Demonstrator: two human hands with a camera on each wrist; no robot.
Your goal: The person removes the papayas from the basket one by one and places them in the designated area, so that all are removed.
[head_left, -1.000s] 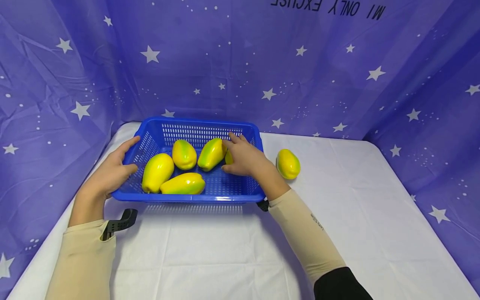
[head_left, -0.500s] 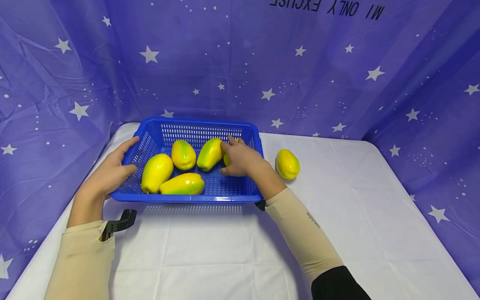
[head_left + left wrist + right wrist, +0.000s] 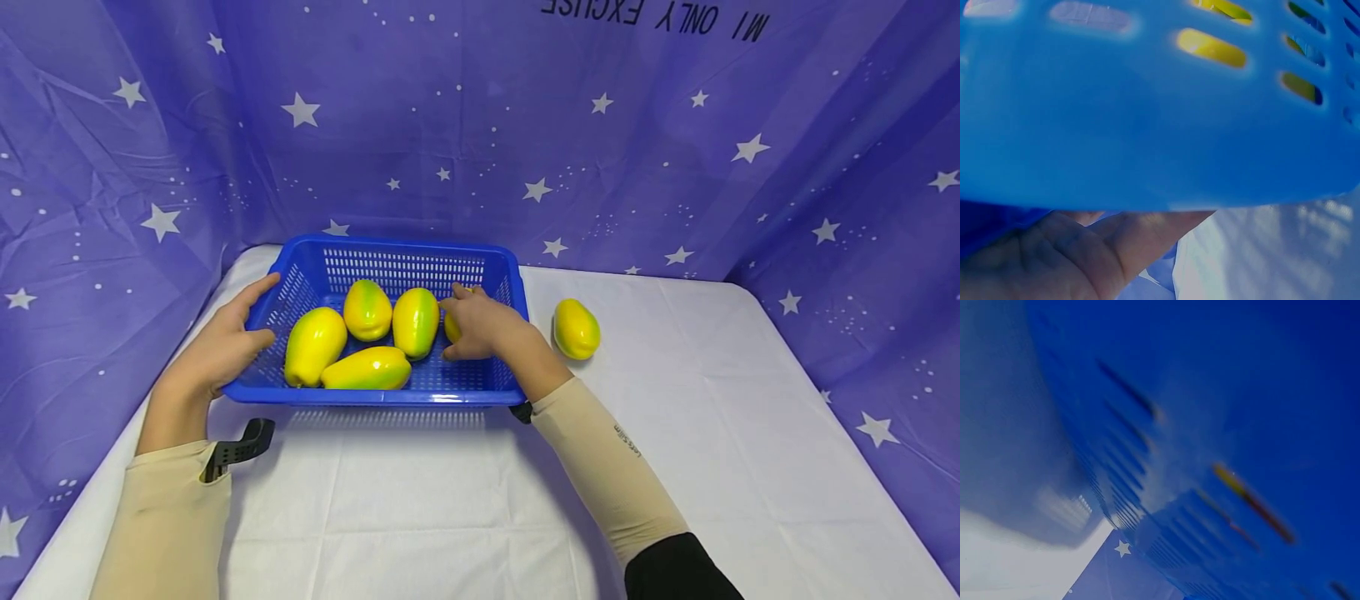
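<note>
A blue perforated basket [image 3: 390,398] stands on the table and holds several glossy yellow-green papayas. My left hand [image 3: 221,342] rests at its left end, with fairly straight index finger and thumb reaching over the rim. The left wrist view shows my palm [image 3: 1041,269] against that rim. Inside the basket's right end, my right hand [image 3: 487,325] has its fingers and thumb around a papaya [image 3: 451,327], mostly hidden beneath it. Just left of those fingertips lies another papaya [image 3: 416,323]. In the right wrist view the basket wall [image 3: 1222,381] hides the hand.
One papaya [image 3: 577,329] lies on the white tablecloth [image 3: 720,433], right of the basket. Three more papayas, among them one at the front [image 3: 367,368], fill the basket's left half. A purple starred curtain [image 3: 420,125] hangs behind and at both sides.
The papaya beside my right fingertips has turned more upright and shifted toward the front. My right hand and the papaya under it have moved slightly nearer. My left hand has stayed put.
</note>
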